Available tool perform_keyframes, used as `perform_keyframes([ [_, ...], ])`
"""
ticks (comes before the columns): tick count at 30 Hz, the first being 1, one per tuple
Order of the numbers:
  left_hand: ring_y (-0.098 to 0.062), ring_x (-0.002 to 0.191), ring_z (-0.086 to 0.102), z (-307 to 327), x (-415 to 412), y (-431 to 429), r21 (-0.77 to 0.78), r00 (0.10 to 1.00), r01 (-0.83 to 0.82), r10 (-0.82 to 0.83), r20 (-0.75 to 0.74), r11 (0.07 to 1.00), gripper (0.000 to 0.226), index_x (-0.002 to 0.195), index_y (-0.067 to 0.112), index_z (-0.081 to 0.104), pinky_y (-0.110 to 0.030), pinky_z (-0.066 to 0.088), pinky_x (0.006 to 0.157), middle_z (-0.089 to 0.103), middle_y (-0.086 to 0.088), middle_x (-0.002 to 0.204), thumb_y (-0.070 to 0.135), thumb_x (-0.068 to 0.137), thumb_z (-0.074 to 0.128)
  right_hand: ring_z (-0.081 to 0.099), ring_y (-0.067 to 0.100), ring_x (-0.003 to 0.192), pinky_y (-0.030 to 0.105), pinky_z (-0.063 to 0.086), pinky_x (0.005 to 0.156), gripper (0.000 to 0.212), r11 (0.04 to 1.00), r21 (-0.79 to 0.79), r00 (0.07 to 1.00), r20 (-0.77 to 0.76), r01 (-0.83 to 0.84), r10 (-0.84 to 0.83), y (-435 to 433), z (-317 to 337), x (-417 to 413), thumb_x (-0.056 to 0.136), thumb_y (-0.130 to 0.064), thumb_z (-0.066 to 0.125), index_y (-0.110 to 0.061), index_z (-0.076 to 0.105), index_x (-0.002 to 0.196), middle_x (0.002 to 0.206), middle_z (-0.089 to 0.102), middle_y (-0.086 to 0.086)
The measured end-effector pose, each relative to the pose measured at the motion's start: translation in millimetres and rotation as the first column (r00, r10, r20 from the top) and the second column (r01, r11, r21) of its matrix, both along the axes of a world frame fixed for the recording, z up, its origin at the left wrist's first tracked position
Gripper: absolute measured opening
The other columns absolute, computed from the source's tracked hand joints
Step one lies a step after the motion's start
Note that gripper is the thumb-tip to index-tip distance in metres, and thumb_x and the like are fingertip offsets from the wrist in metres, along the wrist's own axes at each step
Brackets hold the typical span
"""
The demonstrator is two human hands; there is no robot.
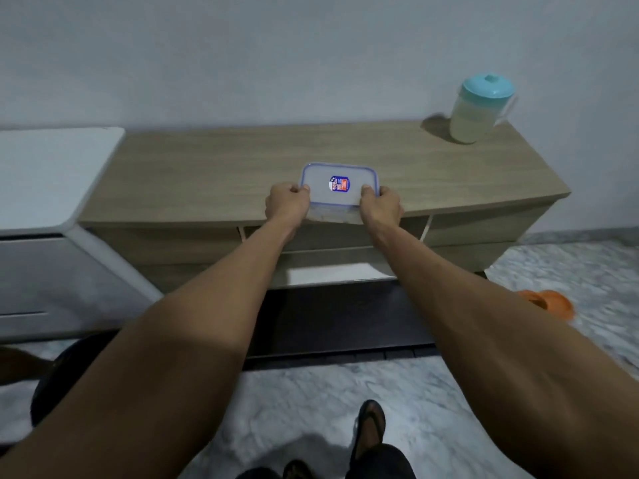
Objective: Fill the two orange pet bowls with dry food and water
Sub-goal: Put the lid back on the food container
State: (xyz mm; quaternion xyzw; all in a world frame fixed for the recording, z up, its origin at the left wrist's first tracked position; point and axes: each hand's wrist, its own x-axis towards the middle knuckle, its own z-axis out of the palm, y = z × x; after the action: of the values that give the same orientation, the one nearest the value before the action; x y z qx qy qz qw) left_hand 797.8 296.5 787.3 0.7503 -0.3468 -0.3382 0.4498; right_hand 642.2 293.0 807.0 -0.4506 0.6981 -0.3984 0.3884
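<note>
left hand (pixel 287 202) and right hand (pixel 380 205) each clamp 1 end of the lidded container (pixel 340 183) between them; best to lift it level, lid kept closed. 1 orange bowl (pixel 549 302) lies on the floor, below and right of the right hand
</note>
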Motion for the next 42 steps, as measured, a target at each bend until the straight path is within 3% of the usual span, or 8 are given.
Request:
perform_keyframes([
  [6, -0.03, 0.091, 0.068, -42.6, 18.1, 50.8, 0.072, 0.998, -0.057, 0.06, -0.031, 0.996, 0.026, 0.065, 0.02, 0.06, -0.048, 0.059, 0.083, 0.07, -0.003, 0.083, 0.038, 0.085, 0.058, 0.052, 0.024, 0.093, 0.025, 0.038, 0.08, 0.034, 0.998, 0.061, 0.999, 0.043, -0.018, 0.015, 41.6, -39.9, 25.0, 0.097, -0.029, 0.049, -0.006, 0.065, 0.116, 0.11, 0.062, 0.011],
  [16, -0.026, 0.091, 0.069, -154.9, 42.2, 72.7, 0.113, 0.991, -0.091, 0.101, -0.086, 0.989, 0.021, 0.075, 0.028, 0.058, -0.045, 0.06, 0.081, 0.07, -0.01, 0.098, 0.025, 0.096, 0.056, 0.059, 0.026, 0.095, 0.032, 0.045, 0.082, 0.032, 0.985, 0.129, 0.993, 0.017, -0.118, 0.116, 40.4, -160.9, 57.7, 0.096, -0.029, 0.049, -0.009, 0.065, 0.114, 0.1, 0.062, 0.008],
  [19, -0.029, 0.094, 0.067, -189.0, 54.4, 51.3, 0.063, 0.992, -0.084, 0.089, -0.089, 0.995, 0.01, 0.096, 0.021, 0.064, -0.042, 0.059, 0.078, 0.068, -0.011, 0.106, 0.028, 0.096, 0.057, 0.059, 0.025, 0.091, 0.031, 0.043, 0.077, 0.032, 0.988, 0.08, 0.991, 0.027, -0.134, 0.132, 18.0, -200.5, 70.7, 0.098, -0.029, 0.049, -0.007, 0.063, 0.116, 0.104, 0.064, 0.011],
  [22, -0.027, 0.1, 0.066, -216.6, 64.2, 26.1, -0.002, 0.99, -0.109, 0.109, -0.089, 0.994, 0.026, 0.116, 0.013, 0.064, -0.041, 0.058, 0.086, 0.066, -0.006, 0.108, 0.029, 0.096, 0.059, 0.057, 0.024, 0.09, 0.027, 0.039, 0.077, 0.034, 0.991, 0.005, 0.99, 0.053, -0.131, 0.13, -9.0, -230.8, 84.1, 0.1, -0.028, 0.05, -0.004, 0.061, 0.121, 0.113, 0.065, 0.017],
  [26, -0.033, 0.104, 0.066, -247.3, 75.3, -6.5, -0.094, 0.987, -0.135, 0.126, -0.096, 0.986, 0.031, 0.122, 0.011, 0.06, -0.033, 0.052, 0.077, 0.067, -0.01, 0.109, 0.029, 0.096, 0.059, 0.051, 0.035, 0.127, 0.033, 0.039, 0.101, 0.048, 0.991, -0.048, 0.99, 0.055, -0.127, 0.13, -46.2, -260.7, 101.2, 0.1, -0.033, 0.051, -0.003, 0.051, 0.137, 0.136, 0.056, 0.02],
  [32, -0.026, 0.122, 0.056, -278.2, 86.1, -33.2, -0.111, 0.99, -0.142, 0.14, -0.027, 0.984, 0.059, 0.147, 0.009, 0.039, -0.037, 0.046, 0.105, 0.057, -0.012, 0.136, 0.032, 0.096, 0.057, 0.06, 0.025, 0.103, 0.028, 0.045, 0.085, 0.036, 0.98, -0.121, 0.981, 0.09, -0.16, 0.172, -83.2, -296.2, 120.0, 0.1, -0.026, 0.054, -0.003, 0.057, 0.127, 0.109, 0.06, 0.009],
  [37, -0.025, 0.128, 0.05, -290.7, 90.8, -41.8, -0.112, 0.987, -0.148, 0.154, 0.039, 0.983, 0.057, 0.149, 0.009, 0.035, -0.027, 0.038, 0.093, 0.05, -0.012, 0.143, 0.028, 0.098, 0.053, 0.057, 0.029, 0.116, 0.022, 0.037, 0.089, 0.033, 0.982, -0.107, 0.976, 0.137, -0.153, 0.167, -99.3, -310.9, 130.6, 0.098, -0.016, 0.055, -0.002, 0.058, 0.129, 0.126, 0.058, 0.015],
  [42, -0.028, 0.128, 0.05, -297.7, 91.8, -45.1, -0.092, 0.988, -0.134, 0.14, 0.058, 0.987, 0.055, 0.148, 0.008, 0.037, -0.032, 0.042, 0.099, 0.05, -0.013, 0.142, 0.024, 0.097, 0.052, 0.055, 0.03, 0.118, 0.027, 0.04, 0.096, 0.032, 0.979, -0.111, 0.977, 0.106, -0.171, 0.183, -105.8, -319.2, 132.4, 0.099, -0.019, 0.054, -0.006, 0.059, 0.128, 0.127, 0.058, 0.016],
])
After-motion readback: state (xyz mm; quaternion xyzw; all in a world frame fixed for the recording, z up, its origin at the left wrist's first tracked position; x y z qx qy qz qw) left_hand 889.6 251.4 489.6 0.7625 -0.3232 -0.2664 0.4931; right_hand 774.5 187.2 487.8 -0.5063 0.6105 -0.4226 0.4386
